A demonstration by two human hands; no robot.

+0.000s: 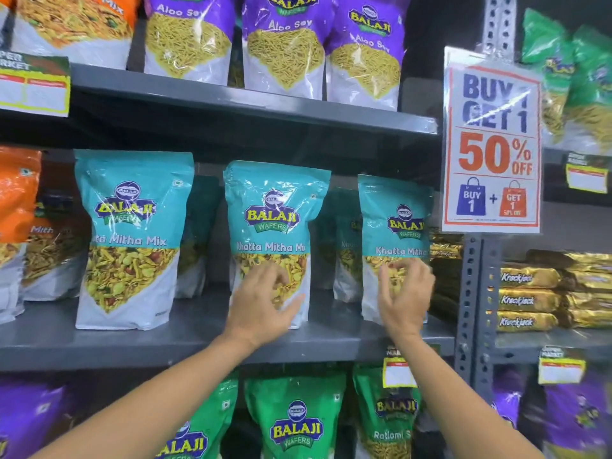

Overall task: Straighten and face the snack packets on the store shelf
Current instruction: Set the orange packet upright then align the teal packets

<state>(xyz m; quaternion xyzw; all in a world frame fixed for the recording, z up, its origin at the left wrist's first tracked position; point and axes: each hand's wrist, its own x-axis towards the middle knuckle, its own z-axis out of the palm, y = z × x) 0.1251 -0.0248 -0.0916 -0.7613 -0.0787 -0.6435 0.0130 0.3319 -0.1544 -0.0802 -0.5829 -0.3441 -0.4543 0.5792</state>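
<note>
Three teal Khatta Mitha Mix packets stand upright at the front of the grey middle shelf [185,342]: a left packet [130,233], a middle packet [273,223] and a right packet [394,226]. More teal packets stand behind them. My left hand [265,299] lies with spread fingers against the lower front of the middle packet. Over the lower front of the right packet, my right hand [405,293] is open with curled fingers. Neither hand grips a packet. The right packet is turned slightly to the right.
Purple Aloo Sev packets [281,44] line the shelf above, green packets [294,422] the shelf below. Orange packets [16,207] stand at the left. A "Buy 1 Get 1 50% off" sign [493,140] hangs on the upright post; gold Krackjack packs [526,299] are stacked at the right.
</note>
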